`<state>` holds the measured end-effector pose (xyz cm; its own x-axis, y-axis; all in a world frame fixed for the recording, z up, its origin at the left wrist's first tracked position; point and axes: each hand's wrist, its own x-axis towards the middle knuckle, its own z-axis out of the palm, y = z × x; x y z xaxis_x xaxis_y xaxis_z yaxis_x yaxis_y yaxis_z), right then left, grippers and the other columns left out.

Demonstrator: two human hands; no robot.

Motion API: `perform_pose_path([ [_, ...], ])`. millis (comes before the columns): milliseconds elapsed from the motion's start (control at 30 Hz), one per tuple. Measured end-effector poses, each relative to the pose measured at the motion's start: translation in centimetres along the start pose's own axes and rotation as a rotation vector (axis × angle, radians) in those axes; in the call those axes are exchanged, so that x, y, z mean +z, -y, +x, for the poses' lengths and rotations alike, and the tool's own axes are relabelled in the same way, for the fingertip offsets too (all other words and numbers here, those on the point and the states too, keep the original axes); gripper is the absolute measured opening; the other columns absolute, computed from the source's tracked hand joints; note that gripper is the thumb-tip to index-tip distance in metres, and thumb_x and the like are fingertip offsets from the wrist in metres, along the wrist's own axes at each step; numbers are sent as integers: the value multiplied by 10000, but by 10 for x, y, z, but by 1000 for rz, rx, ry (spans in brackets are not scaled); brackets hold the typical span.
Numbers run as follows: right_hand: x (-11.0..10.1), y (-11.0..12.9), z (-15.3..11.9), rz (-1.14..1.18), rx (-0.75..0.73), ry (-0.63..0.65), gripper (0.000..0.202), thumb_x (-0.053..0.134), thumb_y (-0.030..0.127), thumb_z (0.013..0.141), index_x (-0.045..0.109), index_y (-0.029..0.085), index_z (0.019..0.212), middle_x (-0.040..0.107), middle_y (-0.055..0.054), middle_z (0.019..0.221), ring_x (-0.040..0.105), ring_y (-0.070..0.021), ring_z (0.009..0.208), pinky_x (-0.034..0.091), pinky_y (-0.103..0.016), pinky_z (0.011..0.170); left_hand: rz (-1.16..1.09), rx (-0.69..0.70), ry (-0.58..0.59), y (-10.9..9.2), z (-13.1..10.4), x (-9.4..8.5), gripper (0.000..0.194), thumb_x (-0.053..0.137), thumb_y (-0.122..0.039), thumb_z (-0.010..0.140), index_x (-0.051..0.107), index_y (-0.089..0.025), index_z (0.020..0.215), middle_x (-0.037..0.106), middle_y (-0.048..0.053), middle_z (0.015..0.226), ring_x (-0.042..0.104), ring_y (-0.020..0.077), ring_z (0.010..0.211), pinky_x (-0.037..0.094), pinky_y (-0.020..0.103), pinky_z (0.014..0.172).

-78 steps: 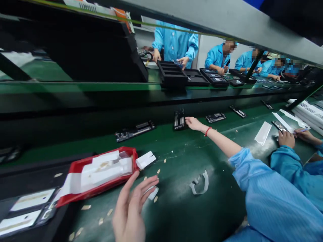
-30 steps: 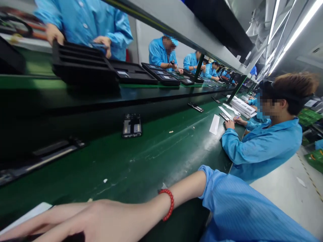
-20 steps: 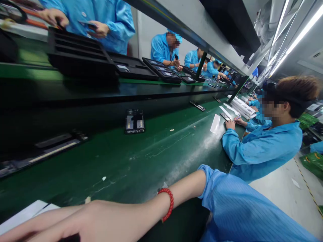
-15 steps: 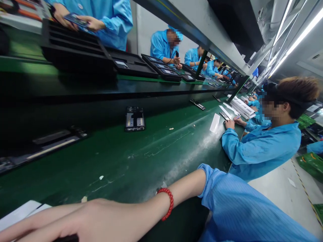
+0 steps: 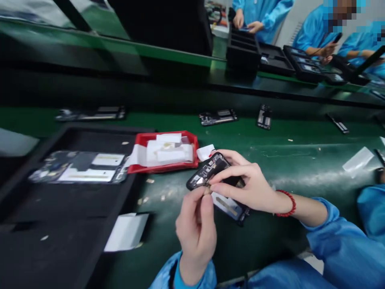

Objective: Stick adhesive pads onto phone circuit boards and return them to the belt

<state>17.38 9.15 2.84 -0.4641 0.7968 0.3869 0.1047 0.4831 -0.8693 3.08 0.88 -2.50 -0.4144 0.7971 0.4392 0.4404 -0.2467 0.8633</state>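
Observation:
An opened phone frame (image 5: 227, 204) lies tilted on the green bench, under both hands. My right hand (image 5: 249, 182), with a red bead bracelet at the wrist, arches over it, the thumb and fingers closed round its upper part. My left hand (image 5: 197, 230) pinches a tiny tan piece at the frame's near edge, where fingertips of both hands meet. Beyond, a red tray (image 5: 162, 168) holds white papers, and a small white piece (image 5: 205, 152) lies beside it. On the left, another opened phone (image 5: 87, 167) rests in a black tray (image 5: 120, 216).
More phone frames (image 5: 218, 117) lie along the bench's back edge. A white folded paper (image 5: 126, 232) sits beside the black tray. Black boxes (image 5: 243, 50) stand on the raised shelf behind. Co-workers in blue are across the bench, and a sleeve (image 5: 373, 212) is at the right.
The view has swung left and down. Both hands now show together at a phone frame, where earlier only one braceleted arm reached across the bottom. The red tray and black tray have come into view.

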Motion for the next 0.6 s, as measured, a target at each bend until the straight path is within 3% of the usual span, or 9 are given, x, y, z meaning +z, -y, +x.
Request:
perform_pose_path([
  [167,1,7,6,37,-42,38,43,777,167,864,749,163,832,639,-153,1324,638,-235,1273,527,-386,1096,-28,107,59,-12,4,3,113,523,-209,1023,630,-192,1057,665,-32,763,586,68,535,494,159,539],
  [367,-3,9,11,-213,-237,177,45,631,154,945,635,166,902,469,-225,1474,519,-268,1373,478,-463,1118,4,169,91,-15,9,1,120,498,-168,1023,608,-197,1062,722,2,878,693,102,695,543,175,649],
  [467,-8,12,10,-270,-290,237,74,600,136,938,586,177,878,476,-209,1414,483,-276,1374,470,-469,1112,-28,155,122,-16,11,-1,129,492,-162,1018,603,-202,1070,714,4,858,678,109,665,533,186,611],
  [533,-13,13,13,-184,-298,263,98,607,146,932,572,192,853,509,-166,1350,514,-252,1322,501,-422,1065,-99,98,132,-17,11,-2,98,505,-192,1016,601,-205,1034,656,-22,768,607,88,566,488,169,534],
  [600,-17,10,25,-73,-275,184,122,606,184,950,564,204,837,563,-119,1238,586,-208,1184,540,-360,970,-181,25,72,-16,10,-3,92,520,-231,1015,589,-206,959,556,-48,694,509,67,489,428,155,466],
])
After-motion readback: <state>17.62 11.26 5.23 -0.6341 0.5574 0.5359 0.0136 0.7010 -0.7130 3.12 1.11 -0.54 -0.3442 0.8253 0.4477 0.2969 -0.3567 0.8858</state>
